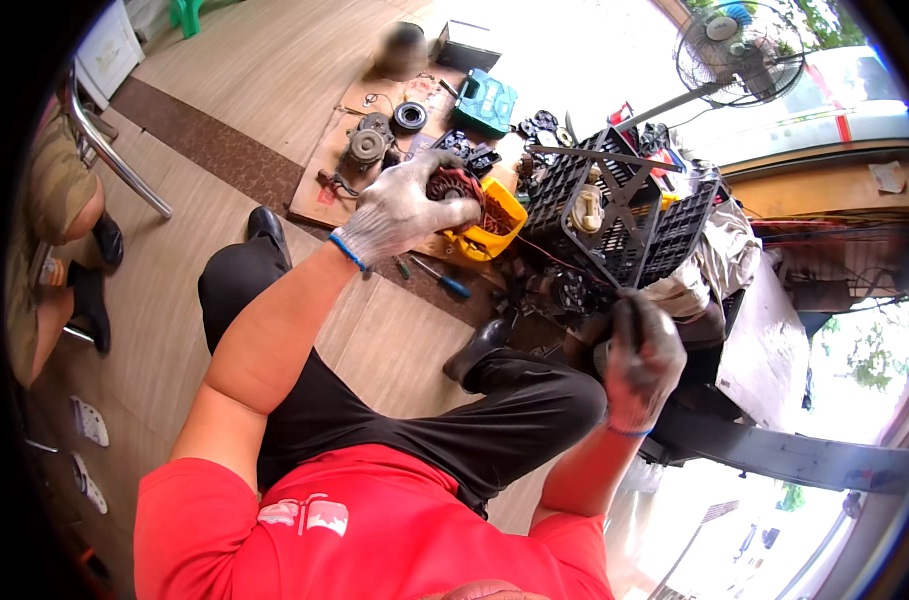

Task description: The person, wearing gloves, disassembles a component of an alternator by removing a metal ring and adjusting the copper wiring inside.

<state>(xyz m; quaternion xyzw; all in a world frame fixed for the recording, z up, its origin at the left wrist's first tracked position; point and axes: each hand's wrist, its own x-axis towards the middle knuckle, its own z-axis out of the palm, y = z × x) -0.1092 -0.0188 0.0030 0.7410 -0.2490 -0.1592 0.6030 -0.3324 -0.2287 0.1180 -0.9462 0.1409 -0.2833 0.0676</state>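
Observation:
My left hand (404, 205), in a pale work glove with a blue cuff edge, is closed round a dark, round motor part with reddish copper windings (456, 187). Right beside it, partly behind my fingers, is a yellow plastic container (502, 222) with reddish-brown coil-like material in it. My right hand (642, 355), gloved and smudged dark, is raised at the right near the black crate. Its fingers are curled together and slightly blurred; what they hold, if anything, I cannot make out. A blue-handled screwdriver (452, 285) lies on the floor below the yellow container.
A cardboard sheet (319, 200) carries a grey motor (367, 145), a black ring (410, 117) and a teal case (486, 102). Black plastic crates (594, 215) hold parts and cloth. Behind them stands a fan (739, 55). Another person's legs (69, 200) are at far left.

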